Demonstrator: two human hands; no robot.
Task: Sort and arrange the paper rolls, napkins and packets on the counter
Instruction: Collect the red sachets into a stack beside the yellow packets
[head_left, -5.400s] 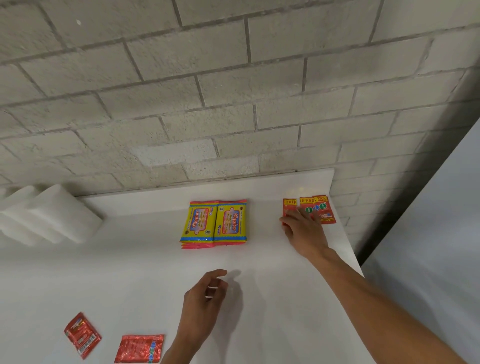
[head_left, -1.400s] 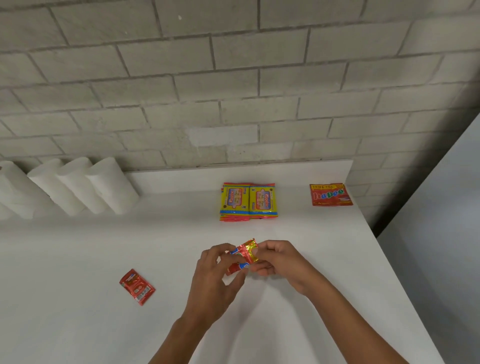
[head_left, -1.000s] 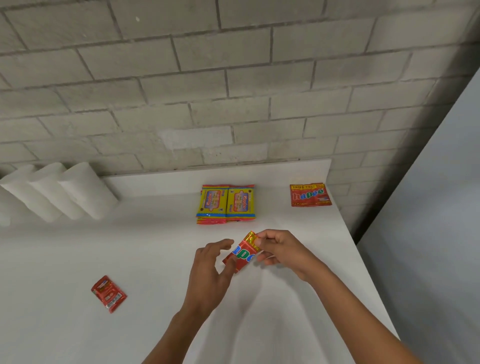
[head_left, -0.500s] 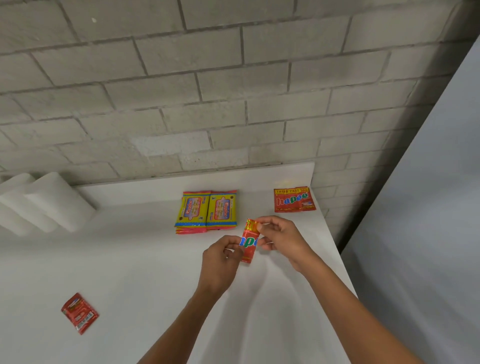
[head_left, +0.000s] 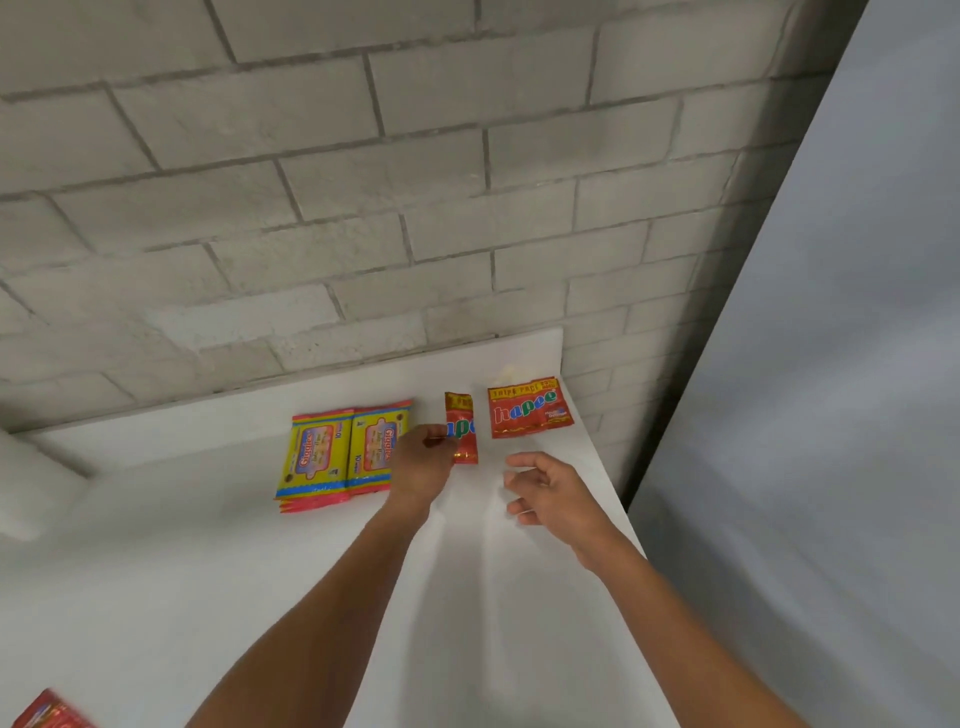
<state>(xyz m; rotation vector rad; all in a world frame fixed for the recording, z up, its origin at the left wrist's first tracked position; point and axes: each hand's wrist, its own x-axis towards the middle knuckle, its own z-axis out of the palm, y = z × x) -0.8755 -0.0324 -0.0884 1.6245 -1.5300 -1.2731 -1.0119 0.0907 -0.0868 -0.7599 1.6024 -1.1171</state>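
Item one on my feed: left hand (head_left: 423, 462) pinching a folded red sachet (head_left: 462, 427) by its left edge, held between the yellow packets (head_left: 340, 453) and the flat red hapee packet (head_left: 529, 408) near the counter's (head_left: 218, 545) back right corner. Item two: right hand (head_left: 551, 493) loosely spread, holding nothing, just below the hapee packet. Item three: another red sachet (head_left: 47, 713) at the bottom left edge; a blurred white paper roll (head_left: 31, 488) far left.

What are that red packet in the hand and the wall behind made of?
The folded red packet, pinched by the left hand, looks like thin glossy plastic film, judging by its sheen. The wall looks like matte grey concrete blocks with mortar joints.
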